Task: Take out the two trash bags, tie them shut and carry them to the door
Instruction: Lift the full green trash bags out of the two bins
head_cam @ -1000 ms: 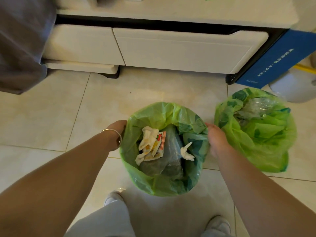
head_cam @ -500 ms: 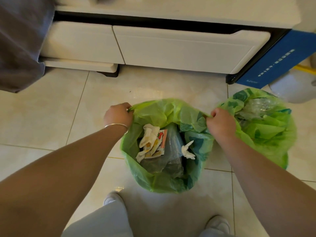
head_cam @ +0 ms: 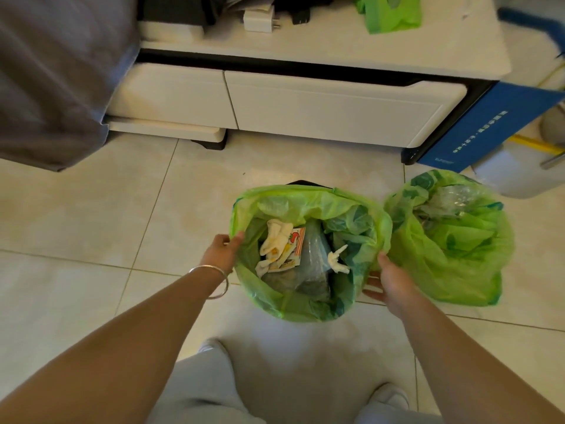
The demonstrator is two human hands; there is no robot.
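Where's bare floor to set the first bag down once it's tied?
Widest bare tile lies left of the left hand, between the grey cloth and the near bag. Some tile before the white drawers. Crowded right: second bag, blue panel.

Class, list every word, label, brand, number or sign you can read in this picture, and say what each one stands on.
None can be read in full.
Blue panel: white lettering runs along it, with a smaller line near its lower end; both too small and blurred to read.
Printed wrapper inside the trash bag in front of the person: red and yellow print, no legible letters.
Green pack on the cabinet top: no text legible.
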